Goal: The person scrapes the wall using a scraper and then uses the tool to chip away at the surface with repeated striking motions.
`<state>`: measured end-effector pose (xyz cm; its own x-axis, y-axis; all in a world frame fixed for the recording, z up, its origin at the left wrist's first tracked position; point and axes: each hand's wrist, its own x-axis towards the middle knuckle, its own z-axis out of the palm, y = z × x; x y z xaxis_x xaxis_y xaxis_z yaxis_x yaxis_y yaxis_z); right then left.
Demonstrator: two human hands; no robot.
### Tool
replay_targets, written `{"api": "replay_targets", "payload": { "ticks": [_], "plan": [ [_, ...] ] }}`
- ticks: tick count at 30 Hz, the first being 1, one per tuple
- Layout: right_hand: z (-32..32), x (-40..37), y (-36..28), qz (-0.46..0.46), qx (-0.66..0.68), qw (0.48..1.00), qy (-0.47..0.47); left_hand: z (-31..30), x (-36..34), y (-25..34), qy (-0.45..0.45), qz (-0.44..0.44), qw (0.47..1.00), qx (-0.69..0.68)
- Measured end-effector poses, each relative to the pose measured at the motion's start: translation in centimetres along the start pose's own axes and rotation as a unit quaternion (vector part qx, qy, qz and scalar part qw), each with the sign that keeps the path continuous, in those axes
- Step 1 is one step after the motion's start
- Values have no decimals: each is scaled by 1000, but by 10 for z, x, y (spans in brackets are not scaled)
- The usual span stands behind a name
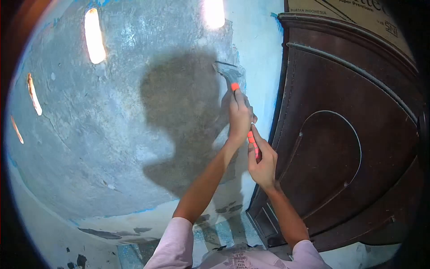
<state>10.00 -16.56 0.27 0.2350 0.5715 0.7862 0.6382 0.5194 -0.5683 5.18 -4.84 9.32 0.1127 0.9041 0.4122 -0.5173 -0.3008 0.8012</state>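
Note:
A scraper (227, 71) with a wide metal blade and an orange handle is held up against the grey patch of wall (103, 116). Its blade lies near the patch's right border, where grey meets pale blue paint. My left hand (240, 117) is closed around the upper handle, just below the blade. Lower down, my right hand (264, 163) grips the handle's end, with orange showing between thumb and fingers. Both arms reach upward, the left one nearer the grey wall and the right one beside the dark wooden furniture.
A large dark brown wooden panel (331, 148) with carved trim stands close on the right. Above it is a printed cardboard box (354, 13). Bright elongated patches (94, 36) show on the wall's upper left. A shadow (183, 103) falls across the wall's middle. Paint is peeling lower down.

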Motion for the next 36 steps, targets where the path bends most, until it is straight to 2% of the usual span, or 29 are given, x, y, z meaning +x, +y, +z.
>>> {"api": "replay_targets", "payload": {
  "ticks": [3, 4, 5, 6, 10, 12, 14, 16, 17, 20, 22, 23, 26, 28, 32, 36],
  "plan": [
    [-7, 32, -15, -28, -25, 999, 18, 5, 14, 20, -79, 16, 997, -17],
    [-10, 40, -24, -39, -28, 999, 24, 9, 16, 25, -81, 14, 996, -17],
    [-14, 42, -36, 12, 14, 1000, 10, 15, 14, 34, -67, 17, 998, -1],
    [-13, 39, -35, 13, 13, 1000, 12, 18, 13, 40, -53, 20, 998, 15],
    [-11, 15, -28, 7, 31, 999, 25, 3, -6, 18, -26, -2, 998, 61],
    [-16, 14, -31, 42, 7, 999, -22, 4, 1, 14, -22, -22, 998, 60],
    [-18, 24, -36, 18, 1, 1000, -4, 12, 6, 24, -37, -4, 999, 33],
    [-30, 31, -57, 102, 29, 993, -47, 14, 7, 24, -44, 7, 999, 25],
    [-27, 27, -49, 38, 13, 999, -22, 11, 6, 22, -42, -2, 999, 10],
    [-15, 14, -40, 12, 35, 999, 5, 4, -2, 20, -29, -15, 999, 1],
    [-17, 18, -47, 6, 26, 1000, 2, 5, -2, 27, -24, -25, 999, 39],
    [-20, 22, -55, 29, 29, 999, -15, 4, 0, 33, -55, -20, 998, 28],
    [-22, 24, -69, 57, 30, 997, -34, 9, 0, 44, -52, -29, 998, 15],
    [-16, 19, -62, 18, 13, 999, -35, -1, -1, 38, -57, -39, 997, 22],
    [-2, 12, -61, 19, 37, 999, -30, -10, 0, 39, -74, -70, 993, 56],
    [8, 24, -65, -28, 11, 1000, -1, -7, 12, 51, -99, -54, 993, 43]
  ]
}}
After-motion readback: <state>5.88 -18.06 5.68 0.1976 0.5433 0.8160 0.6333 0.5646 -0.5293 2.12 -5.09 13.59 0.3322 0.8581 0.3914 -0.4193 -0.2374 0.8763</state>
